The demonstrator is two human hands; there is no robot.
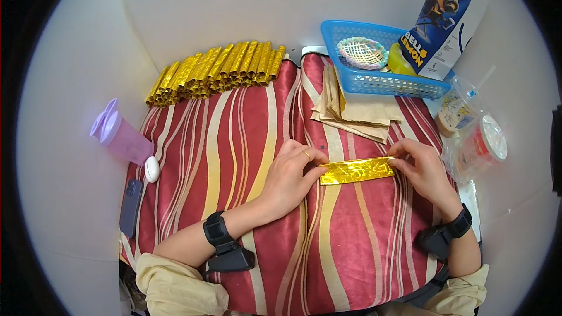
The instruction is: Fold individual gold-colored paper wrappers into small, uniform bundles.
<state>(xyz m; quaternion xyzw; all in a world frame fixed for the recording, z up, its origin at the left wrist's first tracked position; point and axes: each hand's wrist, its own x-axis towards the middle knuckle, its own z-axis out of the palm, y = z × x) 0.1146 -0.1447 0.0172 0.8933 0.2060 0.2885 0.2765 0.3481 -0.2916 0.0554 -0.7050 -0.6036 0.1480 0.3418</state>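
Between my two hands a strip of shiny gold foil paper (358, 171) lies flat on the striped red cloth, folded long and narrow. My left hand (291, 169) pinches its left end between thumb and fingers; a ring is on one finger. At the other end, my right hand (418, 167) pinches the upper right corner. A stack of loose brown paper sheets (357, 114) rests just beyond the foil. At the far left, several rolled gold foil tubes (216, 70) are piled side by side.
A blue plastic basket (386, 85) at the back right holds a woven ring, a yellow item and a blue box (439, 17). Plastic cups (459, 108) stand at right. On the left are a purple tumbler (126, 137), a white oval case (151, 169) and a phone (131, 208).
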